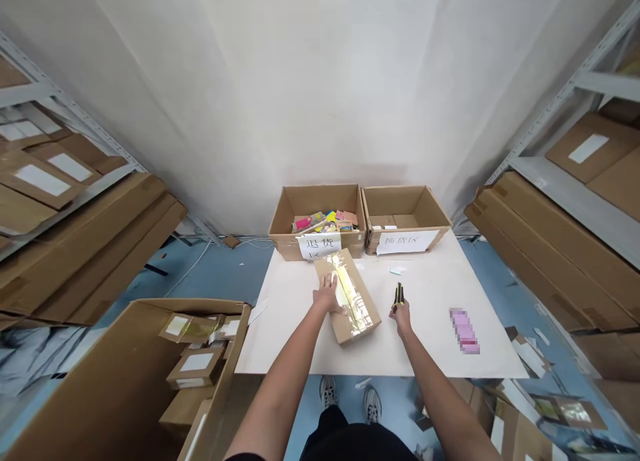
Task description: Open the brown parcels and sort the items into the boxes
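A taped cardboard box (367, 309) lies at an angle on the white table, with shiny clear tape along its top and edges. My left hand (327, 294) rests on the box's upper left part, its fingers spread over the cardboard. To the right of the box, my right hand (401, 314) is closed around a black and yellow utility knife (399, 293), which points away from me. The knife is held apart from the box; whether its blade is out is too small to tell.
Two open cartons with Chinese labels, a left carton (280, 244) of colourful packets and a right carton (440, 222), stand at the table's (290, 344) back. A pink blurred item (465, 331) lies right. A large carton (135, 368) of parcels stands left; shelves flank both sides.
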Demonstrator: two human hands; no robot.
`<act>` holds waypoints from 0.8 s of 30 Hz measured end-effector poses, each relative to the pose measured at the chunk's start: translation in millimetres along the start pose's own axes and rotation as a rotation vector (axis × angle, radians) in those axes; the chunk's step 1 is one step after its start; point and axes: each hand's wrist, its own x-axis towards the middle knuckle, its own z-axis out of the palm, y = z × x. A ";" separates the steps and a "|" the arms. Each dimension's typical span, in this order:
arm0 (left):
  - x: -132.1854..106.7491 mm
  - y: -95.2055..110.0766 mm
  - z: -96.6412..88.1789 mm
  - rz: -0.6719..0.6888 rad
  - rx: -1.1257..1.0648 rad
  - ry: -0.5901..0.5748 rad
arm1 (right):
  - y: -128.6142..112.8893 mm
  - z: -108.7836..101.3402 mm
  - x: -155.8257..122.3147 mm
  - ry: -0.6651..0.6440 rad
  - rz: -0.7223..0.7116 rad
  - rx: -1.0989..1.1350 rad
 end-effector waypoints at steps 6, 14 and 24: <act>-2.9 -8.2 8.0 0.118 -0.074 0.114 | -116.8 51.5 12.9 -0.058 -0.188 -0.010; -10.4 -26.2 19.3 0.226 -0.189 0.169 | -176.7 120.2 5.0 -0.293 -0.357 -0.667; -18.4 -58.5 6.1 0.339 -0.202 0.176 | -200.5 125.2 -14.2 -0.339 -0.200 -0.928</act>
